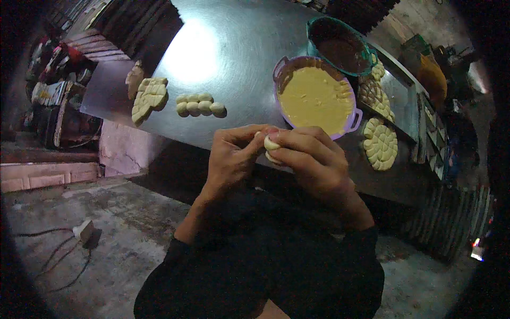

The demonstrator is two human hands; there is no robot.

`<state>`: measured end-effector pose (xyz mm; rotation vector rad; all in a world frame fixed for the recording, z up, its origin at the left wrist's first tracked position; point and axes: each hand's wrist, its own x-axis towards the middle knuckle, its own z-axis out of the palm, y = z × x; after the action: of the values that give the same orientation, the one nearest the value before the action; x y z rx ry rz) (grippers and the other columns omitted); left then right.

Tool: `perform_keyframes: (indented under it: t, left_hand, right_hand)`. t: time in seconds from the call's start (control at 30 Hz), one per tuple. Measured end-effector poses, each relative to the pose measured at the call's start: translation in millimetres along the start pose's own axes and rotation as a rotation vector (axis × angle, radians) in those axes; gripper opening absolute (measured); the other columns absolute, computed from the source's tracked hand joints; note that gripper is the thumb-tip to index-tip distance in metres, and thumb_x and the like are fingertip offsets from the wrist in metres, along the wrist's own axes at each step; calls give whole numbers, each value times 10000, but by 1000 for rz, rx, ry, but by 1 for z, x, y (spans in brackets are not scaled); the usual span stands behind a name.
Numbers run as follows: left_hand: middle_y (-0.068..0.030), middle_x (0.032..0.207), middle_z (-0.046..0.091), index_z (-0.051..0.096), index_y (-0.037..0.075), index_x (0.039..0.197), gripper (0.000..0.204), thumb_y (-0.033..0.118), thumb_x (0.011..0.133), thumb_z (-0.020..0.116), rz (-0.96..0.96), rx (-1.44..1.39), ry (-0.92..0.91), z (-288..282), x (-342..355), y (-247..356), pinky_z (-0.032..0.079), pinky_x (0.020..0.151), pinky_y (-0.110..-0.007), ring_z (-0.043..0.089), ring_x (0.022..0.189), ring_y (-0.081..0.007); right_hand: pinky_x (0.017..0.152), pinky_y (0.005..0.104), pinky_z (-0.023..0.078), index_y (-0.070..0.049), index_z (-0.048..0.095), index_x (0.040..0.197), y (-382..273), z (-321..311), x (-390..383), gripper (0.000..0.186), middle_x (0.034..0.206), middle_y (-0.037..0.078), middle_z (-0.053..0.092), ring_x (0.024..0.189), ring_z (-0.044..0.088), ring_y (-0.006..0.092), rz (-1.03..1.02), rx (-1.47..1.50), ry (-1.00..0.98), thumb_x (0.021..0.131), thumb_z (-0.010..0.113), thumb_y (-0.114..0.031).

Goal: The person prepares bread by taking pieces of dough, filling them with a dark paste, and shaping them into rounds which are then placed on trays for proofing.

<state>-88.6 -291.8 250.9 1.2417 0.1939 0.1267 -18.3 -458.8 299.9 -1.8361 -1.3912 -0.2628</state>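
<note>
Both my hands meet in front of my chest at the near edge of the metal table (239, 64). A small pale piece of dough (271, 143) is between them. My right hand (319, 162) is closed, with thumb and fingers pinching the dough. Fingers closed, my left hand (228, 159) presses against the dough's left side; its fingertips are partly hidden. Just beyond the right hand stands a purple basin (357, 121) holding smooth yellow paste (313, 101). Rounded dough balls (199, 105) sit in two touching rows beyond the left hand.
A scored dough slab (149, 99) lies at the table's left end, another (380, 144) right of the basin. Behind the basin stands a green tub (340, 50). Metal trays (401, 98) line the right side. A white plug (83, 231) with cords lies on the floor.
</note>
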Motion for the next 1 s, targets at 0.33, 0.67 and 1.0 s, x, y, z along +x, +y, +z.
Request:
perform_keyframes:
  t: [0.33, 0.67, 1.0]
  left_hand:
    - [-148, 1082, 718, 735, -6, 1057, 224, 152, 898, 718, 242, 93, -82, -43, -7, 20, 525, 819, -268, 665, 990, -150]
    - [-55, 1036, 706, 698, -5, 1142, 317, 233, 933, 691, -220, -61, -20, -170, 54, 11, 503, 750, -231, 637, 846, -89]
    - [-46, 935, 695, 712, -4, 1079, 304, 266, 947, 665, -226, -5, 50, -263, 95, -46, 492, 751, -271, 612, 829, -107]
  right_hand:
    - [718, 296, 493, -84, 668, 993, 10, 29, 35, 281, 899, 67, 638, 823, 582, 197, 123, 120, -79, 743, 784, -28]
    - [761, 308, 444, -90, 580, 1241, 30, 124, 120, 596, 989, 33, 685, 819, 565, 190, 250, 346, -265, 709, 846, -131]
    - [851, 377, 489, -77, 555, 1192, 76, 241, 149, 533, 1094, 47, 644, 964, 606, 226, 669, 310, -217, 742, 836, -124]
